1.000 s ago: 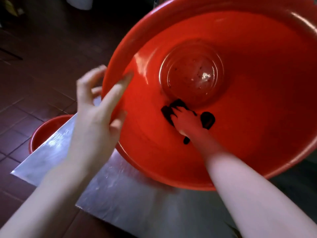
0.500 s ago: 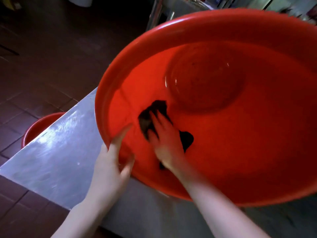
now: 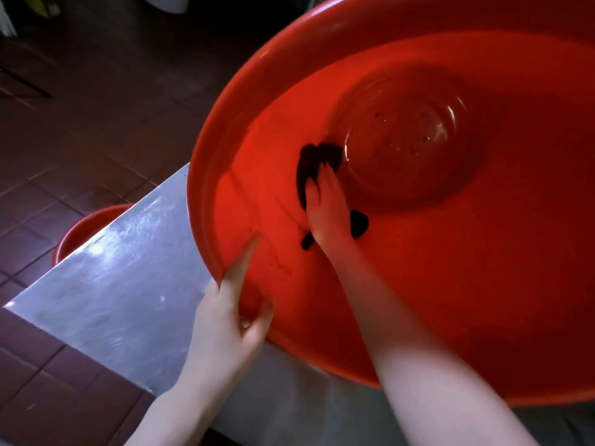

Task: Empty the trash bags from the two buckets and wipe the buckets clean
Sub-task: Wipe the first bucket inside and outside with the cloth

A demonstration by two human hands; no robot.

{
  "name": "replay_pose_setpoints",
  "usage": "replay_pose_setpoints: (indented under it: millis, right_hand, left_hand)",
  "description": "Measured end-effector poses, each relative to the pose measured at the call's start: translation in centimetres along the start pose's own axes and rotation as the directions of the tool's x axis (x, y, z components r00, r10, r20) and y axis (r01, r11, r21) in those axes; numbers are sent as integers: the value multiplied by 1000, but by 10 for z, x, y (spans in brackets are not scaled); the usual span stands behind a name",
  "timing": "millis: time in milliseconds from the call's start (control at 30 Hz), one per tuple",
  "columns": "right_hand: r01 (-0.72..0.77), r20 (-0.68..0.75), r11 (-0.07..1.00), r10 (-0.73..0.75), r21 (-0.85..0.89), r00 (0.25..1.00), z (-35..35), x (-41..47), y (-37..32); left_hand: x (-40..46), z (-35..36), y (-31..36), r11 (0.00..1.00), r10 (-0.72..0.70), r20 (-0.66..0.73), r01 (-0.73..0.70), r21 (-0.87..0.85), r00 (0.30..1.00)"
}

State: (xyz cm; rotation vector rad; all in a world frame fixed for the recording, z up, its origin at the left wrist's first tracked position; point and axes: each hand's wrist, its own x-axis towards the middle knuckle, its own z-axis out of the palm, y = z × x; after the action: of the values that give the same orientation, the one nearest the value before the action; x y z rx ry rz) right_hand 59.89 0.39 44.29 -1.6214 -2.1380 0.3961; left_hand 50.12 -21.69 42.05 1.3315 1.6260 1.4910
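A big red bucket [image 3: 450, 268] lies tilted on a steel table, its mouth facing me. My left hand [image 3: 231, 317] grips its lower-left rim, thumb inside and the other fingers hidden behind the rim. Deep inside, my right hand [image 3: 328, 210] presses a dark cloth [image 3: 317, 162] against the wall beside the round bottom [image 3: 405, 140]. Its fingers lie spread over the cloth. A second red bucket [image 3: 87, 226] stands on the floor at the left, mostly hidden by the table.
The steel table [image 3: 106, 284] runs from its corner at lower left under the bucket. Dark red floor tiles [image 3: 80, 123] spread to the left and behind. A white object [image 3: 167, 3] stands at the top edge.
My right hand slid the cloth along the inner wall, first toward the rim, then back up to the bottom. My left hand dropped from the upper-left rim and took hold of the lower-left rim.
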Motion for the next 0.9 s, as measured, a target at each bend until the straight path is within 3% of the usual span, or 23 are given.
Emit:
replay_pose_setpoints:
  millis: [100, 200, 300, 367, 433, 500, 600, 667, 767, 833, 900]
  right_hand:
    - [151, 56, 979, -144, -140, 988, -9, -56, 11]
    - [359, 154, 917, -335, -175, 930, -31, -119, 10]
    - [430, 256, 879, -375, -207, 891, -42, -144, 10]
    - [329, 219, 914, -280, -236, 935, -35, -110, 13]
    - [109, 184, 961, -62, -255, 981, -22, -53, 18]
    - [-88, 148, 957, 132, -275, 980, -11, -8, 21]
    - [-128, 99, 955, 159, -268, 982, 0, -10, 13]
    - [65, 153, 975, -33, -210, 988, -12, -59, 6]
    - [399, 350, 894, -314, -204, 883, -57, -154, 5]
    - [451, 492, 863, -298, -227, 818, -84, -181, 18]
    - [428, 477, 830, -232, -357, 848, -91, -164, 34]
  left_hand:
    - [0, -1, -1, 1000, 20, -11, -21, -7, 1000]
    - [0, -1, 1, 999, 49, -17, -49, 11, 999]
    - [-1, -1, 0, 997, 67, -17, -67, 24, 998]
    - [-2, -2, -3, 996, 88, -26, -87, 36, 996]
    - [-2, 0, -3, 996, 83, -31, -83, 29, 996]
    - [-4, 2, -2, 997, 76, -36, -75, 23, 996]
    - [-5, 5, -3, 997, 63, -45, -61, 42, 997]
    - [-6, 4, -3, 996, 73, -52, -70, 59, 996]
    - [-7, 3, -3, 993, 87, -35, -84, 77, 996]
    - [-8, 4, -1, 995, 80, -35, -78, 67, 996]
    - [-9, 5, 3, 994, 93, -42, -91, 58, 995]
